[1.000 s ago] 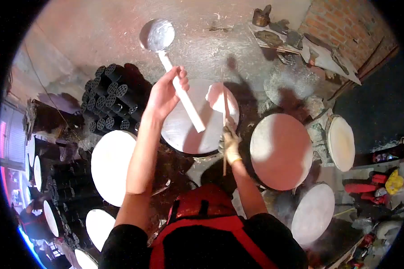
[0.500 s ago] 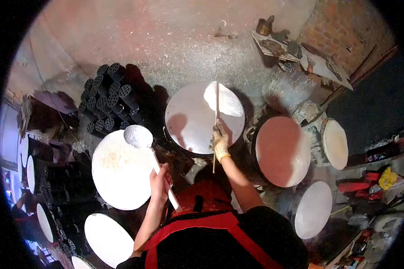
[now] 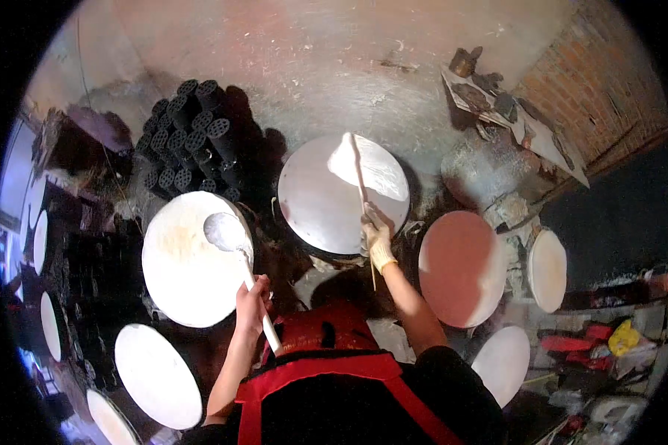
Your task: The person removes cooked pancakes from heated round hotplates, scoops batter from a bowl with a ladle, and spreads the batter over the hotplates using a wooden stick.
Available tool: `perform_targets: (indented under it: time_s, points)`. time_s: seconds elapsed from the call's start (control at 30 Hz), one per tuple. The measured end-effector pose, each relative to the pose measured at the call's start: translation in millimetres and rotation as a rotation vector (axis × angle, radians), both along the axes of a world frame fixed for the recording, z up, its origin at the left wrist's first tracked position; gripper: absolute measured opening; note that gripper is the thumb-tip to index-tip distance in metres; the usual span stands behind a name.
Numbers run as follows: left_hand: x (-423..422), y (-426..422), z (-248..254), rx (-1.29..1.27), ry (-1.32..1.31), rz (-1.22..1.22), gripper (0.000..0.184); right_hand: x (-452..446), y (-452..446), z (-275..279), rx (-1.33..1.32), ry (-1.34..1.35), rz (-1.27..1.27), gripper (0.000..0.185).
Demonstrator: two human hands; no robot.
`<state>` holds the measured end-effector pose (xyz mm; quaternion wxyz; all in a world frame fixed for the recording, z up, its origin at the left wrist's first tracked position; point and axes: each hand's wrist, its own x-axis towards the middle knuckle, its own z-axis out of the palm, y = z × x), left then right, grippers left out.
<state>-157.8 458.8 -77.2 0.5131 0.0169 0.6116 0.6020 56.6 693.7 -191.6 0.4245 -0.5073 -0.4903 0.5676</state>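
Note:
My left hand [image 3: 253,302] is closed round the pale handle of a ladle [image 3: 226,231], whose round bowl hangs over the white disc-shaped plate [image 3: 182,285] at the left. My right hand [image 3: 378,236], in a worn pale glove, grips a thin wooden stick [image 3: 358,172]. The upper end of the stick lies over a patch of white batter [image 3: 386,175]. That batter covers the upper right part of the round grey griddle [image 3: 312,200], whose left and lower surface shows bare.
Black perforated briquettes [image 3: 193,137] are stacked behind the left plate. A reddish-lit round plate [image 3: 456,271] stands at the right, with further pale discs [image 3: 548,271] beyond. More discs [image 3: 158,377] are at lower left. A cluttered ledge [image 3: 497,111] is at upper right.
The ladle has come down from above the griddle to over the left plate. Batter has spread to the right on the griddle, and my right hand's stick has tilted the other way.

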Motion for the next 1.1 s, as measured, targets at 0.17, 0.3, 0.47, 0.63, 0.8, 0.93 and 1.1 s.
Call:
perform_targets:
  time_s: [0.17,0.3,0.47,0.63,0.8,0.93,1.1]
  points:
    - [23,4,-2,0.004,-0.03,0.128,0.011,31,-15,58,-0.341,0.097,0.275,0.039]
    - [38,0,-7,0.003,-0.021,0.189,0.011,80,19,33,-0.596,0.337,0.049,0.038]
    - [61,-4,-2,-0.026,0.0,0.25,0.011,52,55,10,-0.072,-0.049,0.292,0.039]
    - [77,-6,-8,-0.035,0.008,0.349,0.01,43,55,18,-0.321,-0.027,0.564,0.044]
    - [95,-4,-1,-0.104,0.036,0.4,0.011,106,61,78,-0.377,-0.117,0.668,0.035]
    - [112,-3,4,-0.071,0.006,0.42,0.01,91,109,38,-0.122,-0.051,0.405,0.032]
    - [141,-6,11,-0.157,0.041,0.437,0.01,78,112,41,-0.368,-0.004,0.817,0.045]
